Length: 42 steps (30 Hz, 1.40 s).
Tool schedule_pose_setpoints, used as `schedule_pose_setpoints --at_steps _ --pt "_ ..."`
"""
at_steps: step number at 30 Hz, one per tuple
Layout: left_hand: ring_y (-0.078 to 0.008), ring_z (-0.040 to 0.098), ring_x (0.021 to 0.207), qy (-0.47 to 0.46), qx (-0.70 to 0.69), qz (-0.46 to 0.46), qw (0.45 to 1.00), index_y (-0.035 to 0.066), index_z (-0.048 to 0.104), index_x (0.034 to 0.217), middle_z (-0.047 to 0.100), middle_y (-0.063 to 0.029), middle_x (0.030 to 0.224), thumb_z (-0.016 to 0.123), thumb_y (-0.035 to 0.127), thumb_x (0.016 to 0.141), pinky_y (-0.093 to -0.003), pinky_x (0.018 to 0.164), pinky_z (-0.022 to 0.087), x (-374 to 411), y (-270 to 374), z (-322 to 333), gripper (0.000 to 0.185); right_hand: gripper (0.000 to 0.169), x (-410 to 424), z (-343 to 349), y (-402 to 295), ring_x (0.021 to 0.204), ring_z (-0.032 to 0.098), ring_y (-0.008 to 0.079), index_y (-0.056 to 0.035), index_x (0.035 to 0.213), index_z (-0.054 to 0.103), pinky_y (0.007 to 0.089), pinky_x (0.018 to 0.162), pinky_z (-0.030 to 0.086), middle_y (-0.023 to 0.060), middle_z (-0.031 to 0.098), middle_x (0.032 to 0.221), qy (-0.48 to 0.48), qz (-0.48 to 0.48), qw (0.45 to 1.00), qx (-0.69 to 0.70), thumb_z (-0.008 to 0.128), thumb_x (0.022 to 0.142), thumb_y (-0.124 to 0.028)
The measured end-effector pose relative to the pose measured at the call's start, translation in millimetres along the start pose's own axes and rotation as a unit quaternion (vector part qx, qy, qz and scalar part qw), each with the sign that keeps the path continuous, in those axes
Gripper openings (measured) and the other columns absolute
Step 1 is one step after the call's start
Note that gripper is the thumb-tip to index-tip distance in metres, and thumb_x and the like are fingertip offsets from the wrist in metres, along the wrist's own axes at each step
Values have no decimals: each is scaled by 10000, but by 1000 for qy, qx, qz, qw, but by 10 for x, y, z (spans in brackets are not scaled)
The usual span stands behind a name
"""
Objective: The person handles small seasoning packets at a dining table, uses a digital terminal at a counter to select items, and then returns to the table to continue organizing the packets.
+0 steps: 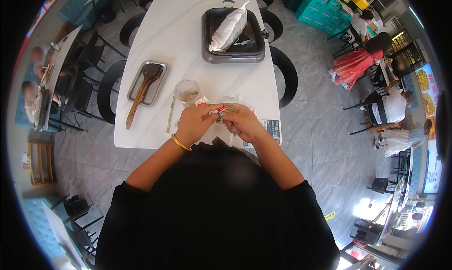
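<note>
Close to the table's near edge, my left hand [193, 123] and my right hand [245, 125] meet. Between their fingertips they pinch a small red-and-white packet [221, 109]. A gold bangle [181, 142] circles my left wrist. Just beyond my left hand stands a clear plastic cup [179, 89] with pale brown pieces inside. Left of it lies a slim, printed paper-wrapped stick [170, 116]. Another red-and-white packet [202, 101] shows beside the cup. Clear plastic and light brown material lie behind my right hand, partly hidden by it.
A metal tray [155, 95] on the left carries a wooden spatula [136, 104]. An electric griddle [233, 59] holds a long white wrapped bundle [229, 29]. A printed sheet [272, 127] lies at the right corner. Chairs flank the table [169, 26]; people sit at other tables.
</note>
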<state>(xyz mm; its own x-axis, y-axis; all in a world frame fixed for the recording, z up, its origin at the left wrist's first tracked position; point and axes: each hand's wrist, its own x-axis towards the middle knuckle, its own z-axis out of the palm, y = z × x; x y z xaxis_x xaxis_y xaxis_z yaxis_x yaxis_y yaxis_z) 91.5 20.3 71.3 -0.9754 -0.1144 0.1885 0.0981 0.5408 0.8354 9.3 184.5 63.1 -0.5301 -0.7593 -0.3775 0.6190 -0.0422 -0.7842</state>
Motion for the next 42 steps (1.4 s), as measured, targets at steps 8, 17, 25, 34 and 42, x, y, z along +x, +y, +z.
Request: schedule_pose_setpoints --at_steps 8,17,25,34,42 --pt "-175 575 586 -2 -46 27 999 64 673 1012 642 -111 738 623 99 801 -273 563 448 -21 -8 0 220 106 -67 9 -49 412 368 63 -18 808 581 218 386 263 -14 459 545 -47 28 998 -33 605 817 -121" --pt "-117 533 565 -33 -129 11 991 12 658 927 591 -61 650 589 106 843 -247 542 426 -23 -30 -45 144 73 -94 36 -63 391 355 74 -17 768 585 222 372 259 5 460 538 -66 75 994 -39 586 770 -90" --pt "-127 502 569 119 -77 -1 990 -11 581 822 551 -66 621 551 113 884 -264 547 411 32 7 -25 142 144 -46 11 72 533 497 130 1 782 581 263 505 404 33 535 601 -61 -18 931 -358 618 753 -134" --pt "-98 493 623 80 -53 18 995 -21 591 856 553 -40 679 549 125 905 -233 585 422 25 55 -108 160 447 -157 -26 -214 595 507 147 -59 1131 604 295 569 413 58 545 627 50 -108 884 -452 721 725 -206" --pt "-83 453 610 60 -260 -71 961 -1 616 960 545 -15 751 463 175 949 -207 570 385 47 105 -106 233 120 -66 275 -236 568 435 50 12 795 621 217 512 362 -18 529 626 99 -222 900 -362 649 815 -103"
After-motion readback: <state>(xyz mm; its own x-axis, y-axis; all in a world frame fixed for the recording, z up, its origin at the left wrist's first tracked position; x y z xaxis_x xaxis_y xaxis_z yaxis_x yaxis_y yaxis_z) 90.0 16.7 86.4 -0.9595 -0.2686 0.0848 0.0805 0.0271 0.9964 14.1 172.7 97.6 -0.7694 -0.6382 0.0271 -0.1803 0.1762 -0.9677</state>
